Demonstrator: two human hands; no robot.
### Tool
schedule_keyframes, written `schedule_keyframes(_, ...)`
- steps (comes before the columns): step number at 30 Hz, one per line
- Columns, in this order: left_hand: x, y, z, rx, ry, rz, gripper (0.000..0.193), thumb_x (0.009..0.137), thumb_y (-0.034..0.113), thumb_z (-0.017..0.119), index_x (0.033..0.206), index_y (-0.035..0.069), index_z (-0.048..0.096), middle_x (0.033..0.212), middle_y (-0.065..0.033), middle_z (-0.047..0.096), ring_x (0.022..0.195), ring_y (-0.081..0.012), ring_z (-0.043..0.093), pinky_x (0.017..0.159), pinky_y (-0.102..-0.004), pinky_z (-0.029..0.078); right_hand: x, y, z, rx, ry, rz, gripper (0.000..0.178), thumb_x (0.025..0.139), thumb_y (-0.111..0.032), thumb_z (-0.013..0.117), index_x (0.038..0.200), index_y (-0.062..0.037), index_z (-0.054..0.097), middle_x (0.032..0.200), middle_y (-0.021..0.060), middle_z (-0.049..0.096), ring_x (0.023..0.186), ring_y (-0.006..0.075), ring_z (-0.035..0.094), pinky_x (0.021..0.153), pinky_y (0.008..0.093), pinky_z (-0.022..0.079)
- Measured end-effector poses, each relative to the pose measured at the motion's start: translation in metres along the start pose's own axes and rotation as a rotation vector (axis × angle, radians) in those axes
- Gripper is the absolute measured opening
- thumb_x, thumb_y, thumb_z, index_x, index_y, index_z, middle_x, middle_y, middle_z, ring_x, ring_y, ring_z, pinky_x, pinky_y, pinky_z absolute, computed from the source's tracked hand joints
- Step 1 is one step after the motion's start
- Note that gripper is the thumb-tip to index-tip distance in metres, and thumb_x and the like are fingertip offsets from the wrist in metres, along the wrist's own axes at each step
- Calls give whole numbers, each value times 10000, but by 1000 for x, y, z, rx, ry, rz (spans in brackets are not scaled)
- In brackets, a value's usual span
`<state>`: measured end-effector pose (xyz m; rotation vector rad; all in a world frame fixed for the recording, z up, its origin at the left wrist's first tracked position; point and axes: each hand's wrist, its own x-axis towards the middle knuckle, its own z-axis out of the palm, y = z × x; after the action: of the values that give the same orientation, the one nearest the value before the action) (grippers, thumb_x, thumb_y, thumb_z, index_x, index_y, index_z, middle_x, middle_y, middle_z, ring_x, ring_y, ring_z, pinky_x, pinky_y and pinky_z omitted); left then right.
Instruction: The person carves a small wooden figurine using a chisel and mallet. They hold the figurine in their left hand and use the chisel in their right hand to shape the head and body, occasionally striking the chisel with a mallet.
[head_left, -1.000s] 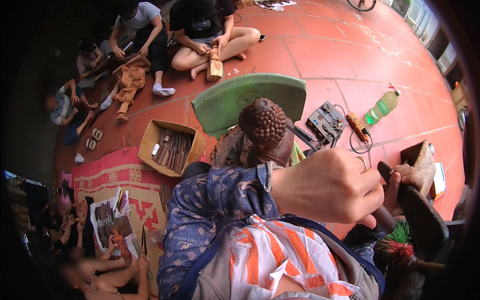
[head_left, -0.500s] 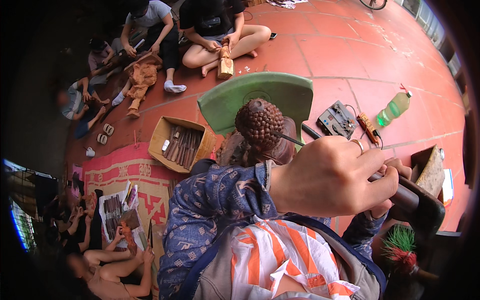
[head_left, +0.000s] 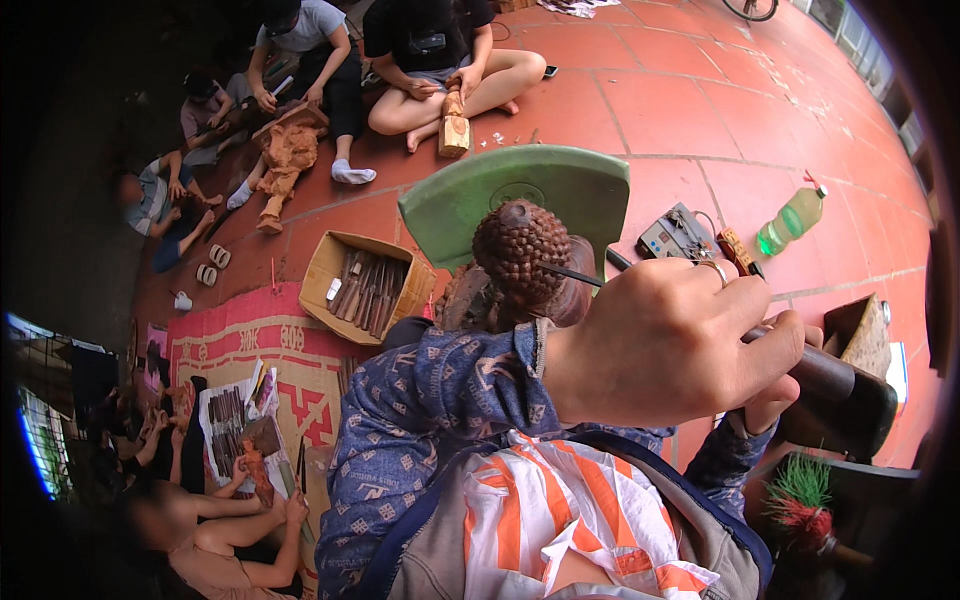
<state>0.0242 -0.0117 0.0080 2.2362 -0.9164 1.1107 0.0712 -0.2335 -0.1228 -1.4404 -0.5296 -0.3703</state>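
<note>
A dark brown carved wooden figure (head_left: 521, 248) stands in front of me, its head covered in rounded knobs. My left hand (head_left: 660, 340) is closed round a chisel (head_left: 572, 273); the thin blade meets the side of the figure's head. The chisel's thick dark handle sticks out past my fingers. Behind it, largely hidden, my right hand (head_left: 772, 400) is closed, apparently round the handle of a dark mallet (head_left: 850, 420). The block-like mallet head is close to the chisel's butt end; whether they touch I cannot tell.
Behind the figure stands a green plastic chair (head_left: 450, 210). A box of chisels (head_left: 318, 265) lies left. A grey electrical box (head_left: 675, 237), an orange power strip (head_left: 735, 252) and a green-liquid bottle (head_left: 790, 222) lie right. Several people carve wood on the tiled floor; a person (head_left: 215, 540) sits lower left.
The mallet head has shifted slightly beside the chisel handle, and less of my right hand's fingers shows. The blade stays against the carved head. The view has moved slightly.
</note>
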Motion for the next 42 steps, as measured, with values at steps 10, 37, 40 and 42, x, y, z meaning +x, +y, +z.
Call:
schedule_keyframes(10,-1,-3,9,25,6,21,332,801,418,650,880,95,642,605,6,419,464,-122,483,396,-261,379,1,8,8,49,47,-83,543,769,-462,681,1031,-36,469,887,47,470,831,161,447,812,311,368)
schedule_keyframes(37,1,-2,1,-48,-188,-61,347,769,358,665,864,28,618,692,-58,533,519,-169,558,455,-286,438,-10,55,-16,229,-10,-20,682,722,-489,779,1101,-12,472,959,53,504,886,142,476,826,292,398)
schedule_keyframes(40,-4,-5,10,-23,-111,-50,337,791,393,659,885,69,649,631,8,458,439,-108,467,379,-252,358,-2,44,1,176,18,-90,580,709,-406,759,1032,-18,473,873,50,500,817,145,471,762,288,393)
schedule_keyframes(42,-5,-5,11,-19,-115,-46,340,790,394,657,891,69,651,640,8,469,435,-109,464,378,-251,356,4,38,14,38,67,-130,272,780,-84,645,965,-49,448,777,50,483,697,141,443,671,278,393)
